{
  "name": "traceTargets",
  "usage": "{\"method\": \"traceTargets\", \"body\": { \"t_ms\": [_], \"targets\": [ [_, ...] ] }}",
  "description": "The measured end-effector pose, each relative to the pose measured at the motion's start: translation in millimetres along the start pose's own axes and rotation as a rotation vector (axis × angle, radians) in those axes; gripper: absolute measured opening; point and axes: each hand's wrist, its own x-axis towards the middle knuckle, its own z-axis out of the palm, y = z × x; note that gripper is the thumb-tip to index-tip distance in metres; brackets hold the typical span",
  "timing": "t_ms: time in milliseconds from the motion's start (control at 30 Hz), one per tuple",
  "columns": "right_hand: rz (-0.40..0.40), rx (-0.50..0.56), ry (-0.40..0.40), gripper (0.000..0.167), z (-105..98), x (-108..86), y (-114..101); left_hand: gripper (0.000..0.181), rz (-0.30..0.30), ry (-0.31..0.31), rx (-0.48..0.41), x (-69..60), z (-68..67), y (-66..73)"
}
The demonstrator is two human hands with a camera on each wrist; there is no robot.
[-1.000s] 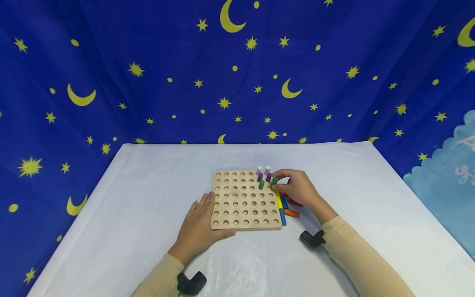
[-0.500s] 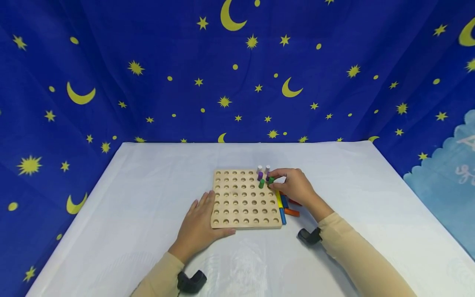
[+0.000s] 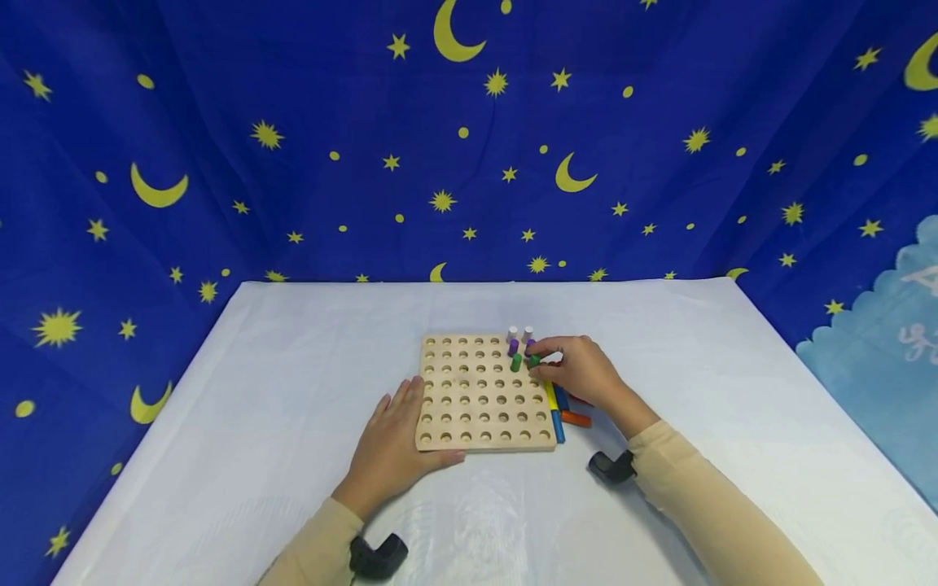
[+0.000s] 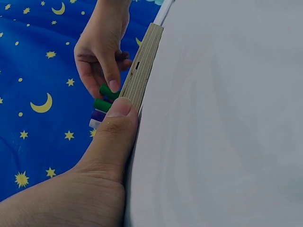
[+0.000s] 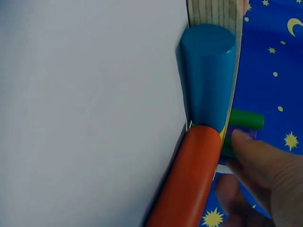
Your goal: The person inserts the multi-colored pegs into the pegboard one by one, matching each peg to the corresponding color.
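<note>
A square wooden peg board [image 3: 474, 408] with rows of round holes lies on the white table. My left hand [image 3: 396, 443] rests at its left edge, fingers spread; in the left wrist view the thumb [image 4: 111, 137] presses the board's front side. My right hand [image 3: 582, 373] pinches a green peg [image 3: 533, 360] between thumb and fingers, upright at the board's right edge in the third row. Whether its bottom sits inside a hole is hidden. A second green peg [image 3: 516, 363] stands just left of it. Behind stand two purple pegs [image 3: 514, 348] and two white pegs [image 3: 512, 334].
Loose pegs lie along the board's right side: yellow [image 3: 551, 396], blue [image 3: 558, 426], orange [image 3: 576, 419] and red, some partly under the right hand. The right wrist view shows a blue peg [image 5: 208, 85] and an orange peg [image 5: 187, 179] up close.
My right hand has moved a little left, and the green peg has come lower, beside the other green peg. The left hand has stayed at the board's edge.
</note>
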Motion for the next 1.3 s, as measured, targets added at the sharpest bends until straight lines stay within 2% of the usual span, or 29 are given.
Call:
{"method": "traceTargets", "body": {
  "t_ms": [167, 300, 533, 633, 833, 1100, 1300],
  "targets": [
    [-0.029, -0.073, 0.023, 0.053, -6.3, -10.0, 2.5, 0.134, 0.0, 0.003, -0.002, -0.6, 1.1, 0.2],
    [-0.017, -0.125, 0.001, 0.053, -18.5, -21.8, 9.1, 0.134, -0.003, 0.0, -0.004, -0.9, 0.8, 0.7],
    [0.075, -0.199, -0.213, 0.063, -40.2, -41.9, 26.3, 0.134, -0.005, 0.0, -0.003, -1.2, 0.4, 0.9],
    [0.102, -0.229, -0.271, 0.066, -43.0, -46.5, 29.8, 0.134, -0.001, 0.003, -0.003, -1.2, 0.6, 0.3],
    [0.084, -0.244, -0.315, 0.057, -39.8, -46.7, 26.6, 0.135, -0.002, 0.004, -0.001, -0.9, 1.6, -1.0],
    [0.093, -0.253, -0.319, 0.043, -35.7, -46.2, 24.7, 0.134, 0.005, 0.004, -0.004, -1.1, 0.5, -0.1],
    [0.116, -0.252, -0.326, 0.045, -34.0, -42.8, 24.1, 0.134, 0.002, 0.001, -0.005, -0.2, -0.3, 0.6]
  ]
}}
